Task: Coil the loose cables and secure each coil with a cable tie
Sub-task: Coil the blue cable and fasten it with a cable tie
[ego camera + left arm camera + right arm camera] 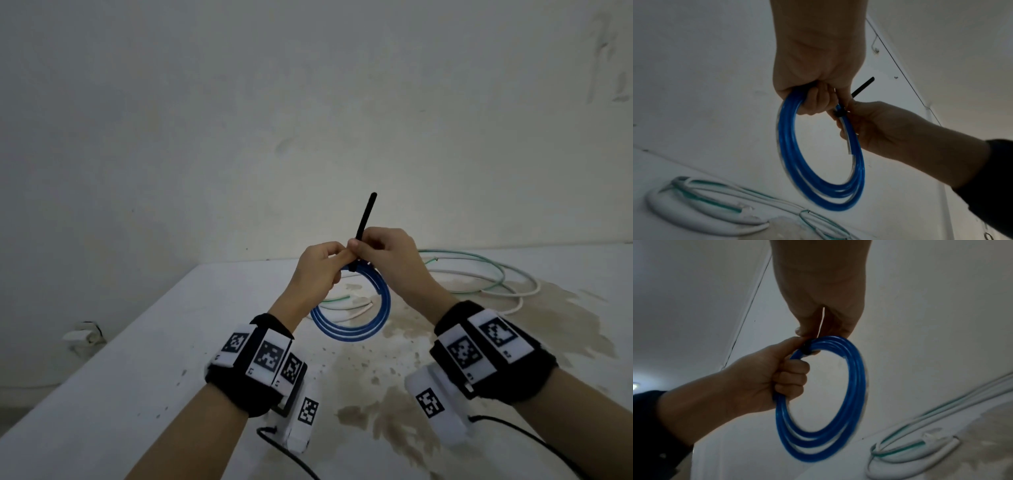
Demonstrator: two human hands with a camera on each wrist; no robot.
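My left hand [317,270] grips the blue cable coil [352,317], my right hand [383,251] pinches the black cable tie [365,216]; I should pull its tail straight until snug, turns kept aligned.

The room was dim and grey, with soft, even light and only faint shadows on the table [144,359]. Wide-angle bending curved the edges. In both wrist views the blue coil [818,191] smeared with motion blur, and skin looked murky.

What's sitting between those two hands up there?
The black cable tie, wrapped round the blue coil: the left hand grips the coil, the right hand pinches the tie. The head view shows it.
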